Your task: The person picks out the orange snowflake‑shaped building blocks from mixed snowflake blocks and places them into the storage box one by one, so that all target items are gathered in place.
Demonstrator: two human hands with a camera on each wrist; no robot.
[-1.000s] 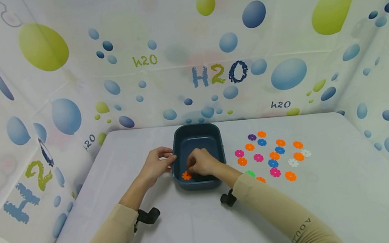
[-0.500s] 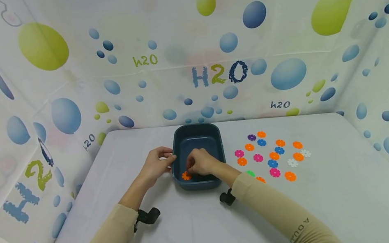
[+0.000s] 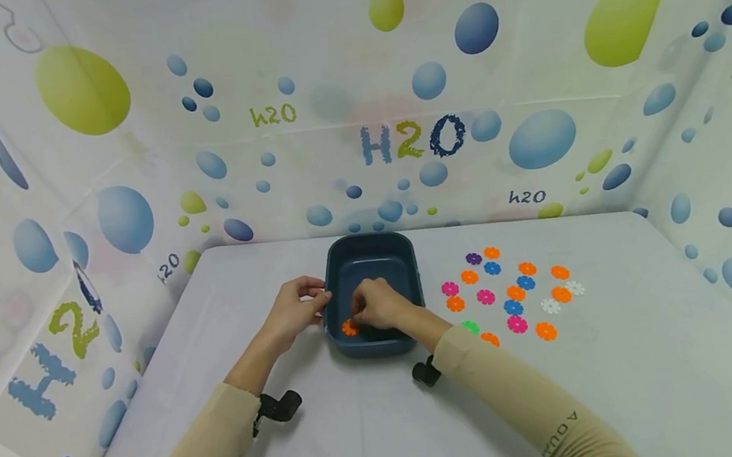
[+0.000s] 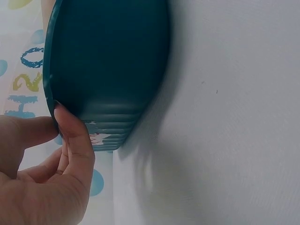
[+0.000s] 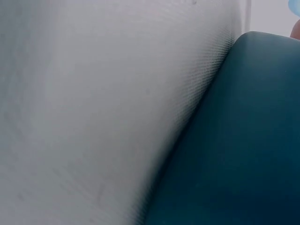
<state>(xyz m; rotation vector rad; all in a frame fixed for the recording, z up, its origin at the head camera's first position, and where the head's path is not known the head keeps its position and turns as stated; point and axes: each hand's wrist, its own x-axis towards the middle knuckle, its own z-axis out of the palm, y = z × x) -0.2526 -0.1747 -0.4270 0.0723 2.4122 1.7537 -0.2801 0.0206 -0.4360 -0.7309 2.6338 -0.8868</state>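
A dark teal plastic basin (image 3: 383, 347) stands on the white-covered table in the head view. My left hand (image 3: 293, 309) is at its left side; in the left wrist view the thumb and index finger pinch the basin's rim (image 4: 48, 89). My right hand (image 3: 380, 304) reaches down inside the basin, fingers curled. At its fingertips is an orange flower-shaped plastic disc (image 3: 350, 328), apparently pinched near the basin's front left corner. The fingertips are partly hidden behind the hand. The right wrist view shows mostly the basin's outer wall (image 5: 234, 140).
To the right of the basin, several flower-shaped discs lie scattered: orange (image 3: 546, 331), pink (image 3: 517, 324), blue (image 3: 514, 308), white (image 3: 550, 306), purple (image 3: 473, 259) and a green one (image 3: 470, 328) near the right forearm. A printed curtain (image 3: 347, 90) hangs behind the table.
The orange disc at the right fingertips has shifted very slightly upward in the head view. Both hands and the basin stay in nearly the same place.
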